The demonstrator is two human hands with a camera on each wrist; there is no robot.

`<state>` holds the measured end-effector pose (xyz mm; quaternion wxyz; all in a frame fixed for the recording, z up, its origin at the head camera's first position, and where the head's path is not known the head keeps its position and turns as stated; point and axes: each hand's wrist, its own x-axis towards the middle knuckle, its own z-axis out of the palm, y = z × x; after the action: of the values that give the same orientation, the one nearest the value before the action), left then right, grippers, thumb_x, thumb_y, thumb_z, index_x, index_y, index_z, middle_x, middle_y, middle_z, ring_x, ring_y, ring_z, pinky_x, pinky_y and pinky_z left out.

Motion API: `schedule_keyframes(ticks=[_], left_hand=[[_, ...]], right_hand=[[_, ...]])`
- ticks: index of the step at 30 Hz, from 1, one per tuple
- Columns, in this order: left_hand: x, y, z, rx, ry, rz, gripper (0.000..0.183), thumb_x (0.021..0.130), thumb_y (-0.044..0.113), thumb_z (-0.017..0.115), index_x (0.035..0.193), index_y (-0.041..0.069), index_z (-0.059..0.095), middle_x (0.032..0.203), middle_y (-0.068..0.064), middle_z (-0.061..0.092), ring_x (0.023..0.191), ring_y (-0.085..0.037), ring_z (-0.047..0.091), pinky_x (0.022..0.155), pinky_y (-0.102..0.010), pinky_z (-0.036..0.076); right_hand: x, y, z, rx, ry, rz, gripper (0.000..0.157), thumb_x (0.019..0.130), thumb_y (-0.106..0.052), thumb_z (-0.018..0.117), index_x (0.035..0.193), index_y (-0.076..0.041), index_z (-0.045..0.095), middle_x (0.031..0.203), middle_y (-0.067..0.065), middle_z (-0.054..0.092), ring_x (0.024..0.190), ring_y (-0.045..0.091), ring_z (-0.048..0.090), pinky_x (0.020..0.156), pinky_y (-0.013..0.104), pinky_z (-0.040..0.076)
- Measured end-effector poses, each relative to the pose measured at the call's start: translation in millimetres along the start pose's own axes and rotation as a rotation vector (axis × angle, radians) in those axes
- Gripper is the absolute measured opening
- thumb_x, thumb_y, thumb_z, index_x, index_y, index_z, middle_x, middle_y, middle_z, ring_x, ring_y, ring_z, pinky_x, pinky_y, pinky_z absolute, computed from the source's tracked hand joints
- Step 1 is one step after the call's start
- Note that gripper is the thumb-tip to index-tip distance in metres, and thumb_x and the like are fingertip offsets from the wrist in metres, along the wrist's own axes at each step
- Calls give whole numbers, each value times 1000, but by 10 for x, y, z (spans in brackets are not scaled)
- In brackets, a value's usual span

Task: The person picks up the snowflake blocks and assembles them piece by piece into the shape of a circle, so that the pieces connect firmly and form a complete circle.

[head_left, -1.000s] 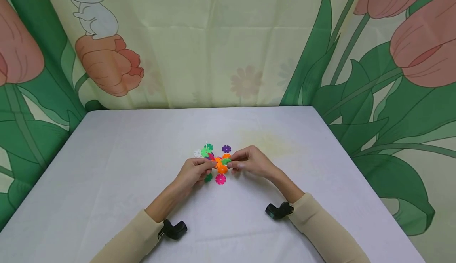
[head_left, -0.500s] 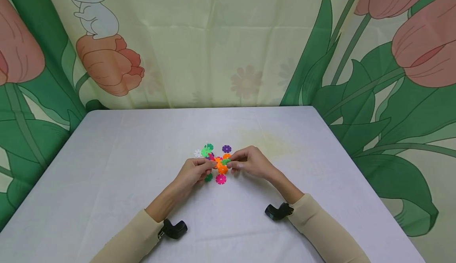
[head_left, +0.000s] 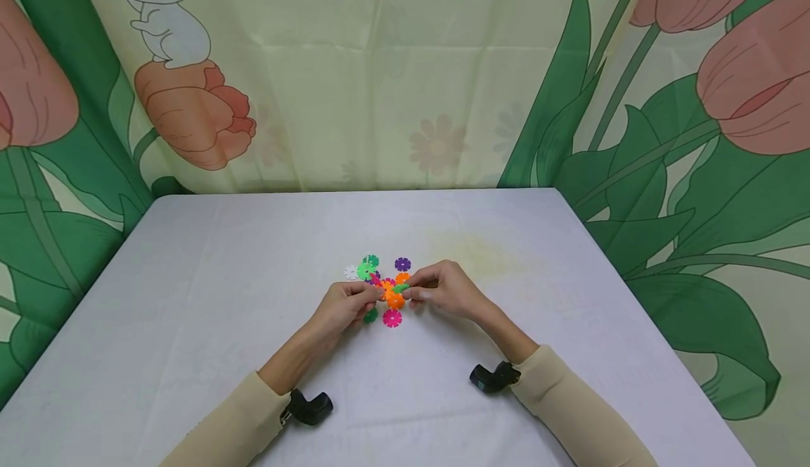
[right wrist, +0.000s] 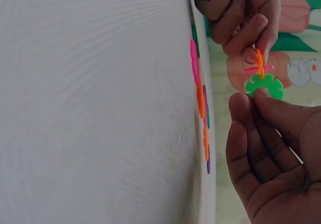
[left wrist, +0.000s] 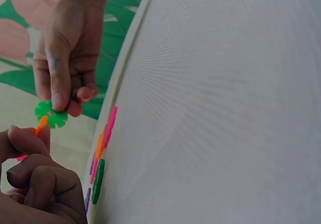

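Over the middle of the table, my left hand (head_left: 339,309) pinches an orange notched plastic disc (right wrist: 260,62) between thumb and forefinger. My right hand (head_left: 452,288) pinches a bright green notched disc (right wrist: 272,85) by its edge. In the right wrist view the two discs meet edge to edge, the orange one standing crosswise to the green. A pink disc (right wrist: 269,67) crosses the orange one near the left fingertips. The left wrist view shows the green disc (left wrist: 51,115) upright against the orange edge, clear of the tabletop; left fingers partly hide the orange disc.
Below and around the hands, several loose notched discs lie on the white-covered table (head_left: 253,256): pink (head_left: 392,318), orange (head_left: 395,302), purple (head_left: 402,264), dark green (head_left: 370,316), light green (head_left: 365,271) and white (head_left: 351,271). A printed curtain (head_left: 354,101) hangs behind.
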<state>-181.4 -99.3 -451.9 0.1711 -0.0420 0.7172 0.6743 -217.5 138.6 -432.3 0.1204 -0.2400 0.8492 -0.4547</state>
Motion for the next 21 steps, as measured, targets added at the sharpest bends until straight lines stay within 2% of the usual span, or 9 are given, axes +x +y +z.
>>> schedule_keyframes(ticks=[21], left_hand=[[9, -17, -4, -10, -3, 7, 22, 102, 20, 68, 96, 0, 72, 68, 3, 55, 59, -13, 37, 53, -22, 31]], right_hand=[[0, 14, 47, 24, 28, -5, 13, 94, -14, 80, 100, -3, 83, 83, 10, 81, 76, 19, 78, 75, 26, 59]])
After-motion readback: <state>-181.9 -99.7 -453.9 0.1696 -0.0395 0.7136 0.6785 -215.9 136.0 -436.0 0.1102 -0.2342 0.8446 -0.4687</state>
